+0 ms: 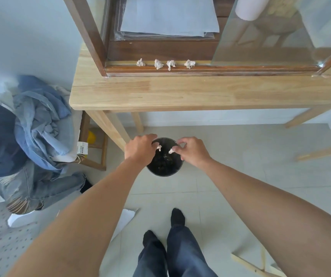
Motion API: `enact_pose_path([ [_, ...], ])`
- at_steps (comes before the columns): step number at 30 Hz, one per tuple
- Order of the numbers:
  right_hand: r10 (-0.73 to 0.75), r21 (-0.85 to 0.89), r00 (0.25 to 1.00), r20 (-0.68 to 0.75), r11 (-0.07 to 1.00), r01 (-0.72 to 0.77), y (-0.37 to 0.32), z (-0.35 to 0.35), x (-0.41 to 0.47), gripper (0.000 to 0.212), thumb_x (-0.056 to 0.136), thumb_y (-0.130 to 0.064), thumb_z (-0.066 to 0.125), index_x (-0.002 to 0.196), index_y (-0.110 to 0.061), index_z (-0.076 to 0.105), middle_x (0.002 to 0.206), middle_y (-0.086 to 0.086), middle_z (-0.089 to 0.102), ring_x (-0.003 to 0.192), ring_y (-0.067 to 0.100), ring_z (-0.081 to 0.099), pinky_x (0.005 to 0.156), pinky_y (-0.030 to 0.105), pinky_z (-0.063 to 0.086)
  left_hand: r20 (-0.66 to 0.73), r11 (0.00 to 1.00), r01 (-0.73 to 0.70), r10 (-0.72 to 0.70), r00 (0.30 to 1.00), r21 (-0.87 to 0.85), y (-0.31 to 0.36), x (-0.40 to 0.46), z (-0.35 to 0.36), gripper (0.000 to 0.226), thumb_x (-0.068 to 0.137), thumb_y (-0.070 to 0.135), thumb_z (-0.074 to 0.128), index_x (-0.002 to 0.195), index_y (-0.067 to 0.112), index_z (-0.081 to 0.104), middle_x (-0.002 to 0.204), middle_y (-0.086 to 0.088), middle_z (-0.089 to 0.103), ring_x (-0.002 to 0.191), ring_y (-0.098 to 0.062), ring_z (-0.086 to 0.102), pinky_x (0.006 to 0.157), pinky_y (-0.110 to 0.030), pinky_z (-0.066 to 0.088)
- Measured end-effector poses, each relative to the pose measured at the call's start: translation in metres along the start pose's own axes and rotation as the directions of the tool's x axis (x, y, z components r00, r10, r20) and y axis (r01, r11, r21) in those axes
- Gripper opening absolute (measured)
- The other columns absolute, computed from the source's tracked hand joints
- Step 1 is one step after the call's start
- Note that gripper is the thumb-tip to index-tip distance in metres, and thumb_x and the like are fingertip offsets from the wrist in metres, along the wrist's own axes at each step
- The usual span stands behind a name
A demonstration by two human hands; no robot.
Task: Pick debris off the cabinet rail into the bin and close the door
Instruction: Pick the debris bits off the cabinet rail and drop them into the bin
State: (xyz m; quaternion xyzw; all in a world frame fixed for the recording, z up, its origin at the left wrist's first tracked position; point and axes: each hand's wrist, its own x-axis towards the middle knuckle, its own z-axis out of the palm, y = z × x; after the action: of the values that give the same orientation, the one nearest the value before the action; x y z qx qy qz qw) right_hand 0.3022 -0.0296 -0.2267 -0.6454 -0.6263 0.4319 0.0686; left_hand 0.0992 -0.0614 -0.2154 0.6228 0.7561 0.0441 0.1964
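A round black bin (163,170) stands on the floor below the table's front edge. Over its mouth, my left hand (140,149) pinches a small crumpled paper scrap (159,147), and my right hand (193,150) pinches another paper scrap (171,151). Up on the wooden cabinet rail (240,67), several more crumpled scraps (169,64) lie in a row. The glass sliding door (264,37) sits to the right, leaving the left half of the cabinet open.
The cabinet stands on a light wooden table (160,92). Folded grey cloth (169,17) lies inside the cabinet. A heap of denim clothes (40,124) fills the left side. My feet (177,216) stand on the tiled floor, with paper and wooden slats nearby.
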Motion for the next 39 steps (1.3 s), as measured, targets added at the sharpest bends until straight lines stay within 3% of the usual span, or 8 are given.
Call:
enact_pose_path([
  [6,-0.006,0.012,0.999,-0.039,1.0,0.006,0.001,-0.015,-0.001,0.041,0.099,-0.042,0.075,0.134,-0.02,0.073,0.064,-0.011,0.07,0.068,0.009,0.075,0.086,0.033,0.059,0.016,1.0,0.024,-0.024,1.0,-0.019,0.001,-0.005,-0.012,0.036,0.103,0.044,0.052,0.137,0.037,0.064,0.109,0.0,0.078,0.098,-0.031,0.071,0.081,-0.044,0.059],
  [9,-0.031,0.02,0.997,-0.067,0.999,0.033,-0.006,-0.023,-0.008,0.041,0.099,-0.043,0.074,0.134,-0.022,0.073,0.061,-0.008,0.071,0.07,0.009,0.073,0.092,0.036,0.06,-0.011,1.0,0.009,-0.009,1.0,-0.018,0.002,-0.014,-0.022,0.037,0.104,0.044,0.054,0.138,0.036,0.065,0.112,0.0,0.078,0.097,-0.028,0.072,0.082,-0.045,0.061],
  [16,-0.103,0.05,0.982,-0.159,0.992,0.112,-0.037,-0.04,-0.038,0.037,0.1,-0.043,0.071,0.133,-0.028,0.075,0.058,-0.007,0.07,0.071,0.008,0.07,0.085,0.034,0.058,-0.07,0.998,-0.059,0.059,0.996,-0.003,0.004,-0.036,-0.067,0.038,0.103,0.046,0.055,0.138,0.038,0.064,0.111,0.003,0.078,0.101,-0.027,0.071,0.076,-0.037,0.053],
  [21,-0.152,0.08,0.958,-0.242,0.981,0.175,-0.062,-0.058,-0.066,0.038,0.098,-0.049,0.073,0.129,-0.028,0.078,0.064,-0.006,0.071,0.078,0.016,0.073,0.085,0.034,0.058,-0.13,0.992,-0.119,0.113,0.985,-0.037,0.01,-0.054,-0.111,0.04,0.103,0.05,0.054,0.139,0.037,0.064,0.106,0.002,0.078,0.097,-0.026,0.071,0.082,-0.039,0.059],
  [26,-0.201,0.107,0.927,-0.317,0.963,0.246,-0.096,-0.078,-0.085,0.034,0.099,-0.05,0.072,0.124,-0.029,0.079,0.062,-0.001,0.074,0.069,0.013,0.071,0.083,0.036,0.059,-0.255,0.971,-0.22,0.19,0.948,-0.095,0.021,-0.063,-0.154,0.037,0.102,0.044,0.061,0.134,0.029,0.069,0.119,0.002,0.074,0.1,-0.024,0.07,0.086,-0.04,0.06],
  [31,-0.252,0.101,0.895,-0.368,0.946,0.308,-0.128,-0.094,-0.088,0.019,0.1,-0.045,0.072,0.109,-0.032,0.082,0.049,-0.009,0.066,0.054,0.005,0.062,0.078,0.038,0.06,-0.292,0.978,-0.202,0.178,0.94,-0.054,0.023,-0.056,-0.184,0.037,0.102,0.049,0.058,0.135,0.035,0.068,0.107,0.003,0.078,0.099,-0.027,0.07,0.083,-0.04,0.058],
  [36,-0.304,0.081,0.869,-0.39,0.929,0.361,-0.152,-0.11,-0.073,0.012,0.099,-0.041,0.074,0.105,-0.033,0.081,0.059,-0.004,0.067,0.064,0.018,0.072,0.079,0.038,0.062,-0.315,0.986,-0.163,0.145,0.938,-0.032,0.026,-0.035,-0.2,0.038,0.102,0.052,0.056,0.136,0.039,0.066,0.101,0.004,0.079,0.1,-0.029,0.069,0.081,-0.039,0.056],
  [39,-0.307,0.069,0.871,-0.384,0.931,0.358,-0.165,-0.114,-0.054,0.027,0.1,-0.04,0.073,0.122,-0.026,0.081,0.066,-0.003,0.067,0.073,0.026,0.071,0.081,0.04,0.061,-0.326,0.989,-0.145,0.131,0.936,-0.018,0.028,-0.019,-0.204,0.039,0.102,0.053,0.055,0.138,0.041,0.063,0.101,0.003,0.078,0.099,-0.03,0.07,0.081,-0.04,0.057],
])
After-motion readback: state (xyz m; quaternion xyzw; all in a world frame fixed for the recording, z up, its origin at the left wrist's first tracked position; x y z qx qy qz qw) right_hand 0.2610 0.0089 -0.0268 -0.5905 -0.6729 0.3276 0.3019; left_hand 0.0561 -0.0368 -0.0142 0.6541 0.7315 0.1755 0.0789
